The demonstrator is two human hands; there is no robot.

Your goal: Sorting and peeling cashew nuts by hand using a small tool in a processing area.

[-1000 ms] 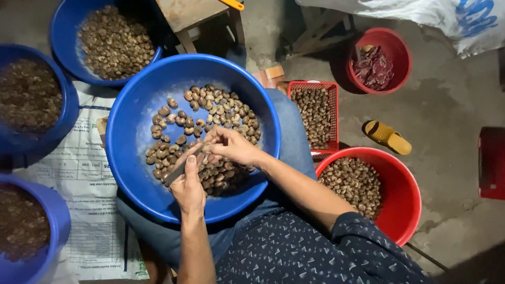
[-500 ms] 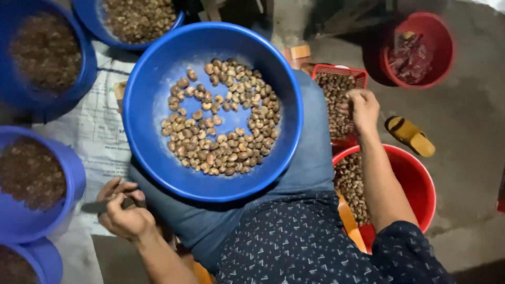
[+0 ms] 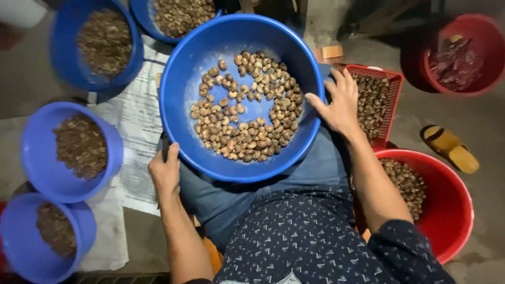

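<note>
Seen from the head view, the large blue basin (image 3: 179, 79) rests on the person's lap, tilted a little, with a loose heap of pale brown nuts (image 3: 247, 105) spread across its floor. Both hands grip it by the rim: the right hand (image 3: 339, 102) lies spread and fairly wide against the right edge, thumb hooked over the lip, while the left hand (image 3: 165, 171) is curled narrow at the lower left edge, with a dark slim tool (image 3: 165, 147) showing just above it. Just beside the right hand sits a red mesh basket (image 3: 392, 87) of nuts, and below it a red bucket (image 3: 452, 221). Smaller blue bowls (image 3: 37, 158) of darker pieces stand on the floor at left, on printed sacking (image 3: 139, 131).
</note>
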